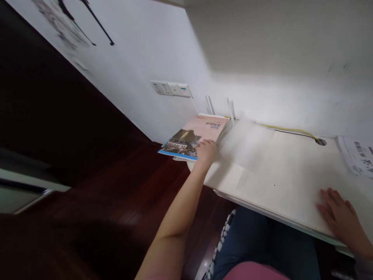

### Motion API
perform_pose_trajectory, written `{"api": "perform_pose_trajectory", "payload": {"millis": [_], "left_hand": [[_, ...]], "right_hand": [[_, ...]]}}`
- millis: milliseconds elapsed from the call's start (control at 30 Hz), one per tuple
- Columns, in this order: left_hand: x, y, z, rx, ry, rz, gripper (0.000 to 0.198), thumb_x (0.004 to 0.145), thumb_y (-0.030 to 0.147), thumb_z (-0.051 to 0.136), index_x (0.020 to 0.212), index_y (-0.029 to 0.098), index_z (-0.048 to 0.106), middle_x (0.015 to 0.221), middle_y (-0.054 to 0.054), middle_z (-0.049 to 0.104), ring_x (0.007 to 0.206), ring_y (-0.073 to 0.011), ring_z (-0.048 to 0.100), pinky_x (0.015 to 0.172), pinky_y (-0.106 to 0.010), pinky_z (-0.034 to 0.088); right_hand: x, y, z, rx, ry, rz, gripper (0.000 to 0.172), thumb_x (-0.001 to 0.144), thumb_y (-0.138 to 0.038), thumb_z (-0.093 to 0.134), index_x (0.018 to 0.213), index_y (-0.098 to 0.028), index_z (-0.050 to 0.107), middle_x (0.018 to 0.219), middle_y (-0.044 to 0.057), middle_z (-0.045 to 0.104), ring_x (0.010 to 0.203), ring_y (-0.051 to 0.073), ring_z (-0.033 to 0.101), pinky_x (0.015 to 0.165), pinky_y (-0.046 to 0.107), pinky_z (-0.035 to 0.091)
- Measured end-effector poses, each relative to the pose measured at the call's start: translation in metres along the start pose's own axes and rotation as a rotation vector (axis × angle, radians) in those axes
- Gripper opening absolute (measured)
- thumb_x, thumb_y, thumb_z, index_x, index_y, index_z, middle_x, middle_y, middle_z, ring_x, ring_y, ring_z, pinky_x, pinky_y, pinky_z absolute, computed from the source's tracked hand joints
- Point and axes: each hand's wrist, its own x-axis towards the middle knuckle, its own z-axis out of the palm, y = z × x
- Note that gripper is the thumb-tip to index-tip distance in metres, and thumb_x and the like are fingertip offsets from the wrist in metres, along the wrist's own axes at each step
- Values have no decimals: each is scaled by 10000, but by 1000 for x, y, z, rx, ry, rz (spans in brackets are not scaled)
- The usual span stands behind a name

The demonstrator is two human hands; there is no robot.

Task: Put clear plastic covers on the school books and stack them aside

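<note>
My left hand reaches out to a textbook with a pink cover, Chinese characters and a photo of a building, lying on top of a small stack. Its fingers are curled over the cover near the right edge; the thumb is hidden. The stack sits at the desk's left end, its near left corner jutting past the edge. Pages at its right side are blurred. My right hand lies palm down on the white desk near the front edge, fingers extended, holding nothing.
A wall socket panel is above the stack. Pale upright antenna-like rods stand behind it. A yellow cable runs along the back to a round cable hole. Printed papers lie at the right. Dark red floor is at the left.
</note>
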Motion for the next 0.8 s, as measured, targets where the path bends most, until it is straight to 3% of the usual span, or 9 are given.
{"api": "perform_pose_trajectory", "payload": {"millis": [200,300,467,700,800], "left_hand": [[11,-21,-23,-12,-75,95,374,871,108,306,1112,7,574,1013,-278,652,997,-316,645,809,-388,491],[15,-27,-29,-2,-89,141,372,884,133,303,1133,28,559,994,-262,665,968,-320,657,795,-404,498],[3,-19,-24,28,-75,166,437,880,106,278,1251,-17,474,988,-286,659,990,-339,648,799,-441,495],[-6,-36,-34,43,-131,205,341,854,192,365,920,97,686,966,-222,696,928,-325,669,781,-396,501],[-10,-48,-50,63,-114,162,344,867,190,351,932,84,672,990,-232,688,962,-316,661,813,-381,492]], "right_hand": [[-3,4,6,1,6,-29,517,926,-469,286,1294,-160,478,1368,175,501,1251,308,475,988,507,381],[-1,2,4,9,29,-42,507,924,-462,295,1285,-159,482,1360,177,507,1251,310,474,984,506,385],[1,-2,0,3,40,-49,473,922,-439,323,1272,-165,486,1336,175,529,1229,313,494,978,506,393],[2,-4,-3,32,54,-51,413,925,-398,348,1238,-184,511,1297,155,567,1216,291,515,988,485,393],[2,-3,-2,42,52,-56,419,931,-411,343,1221,-177,535,1304,155,562,1217,300,511,982,490,396]]}}
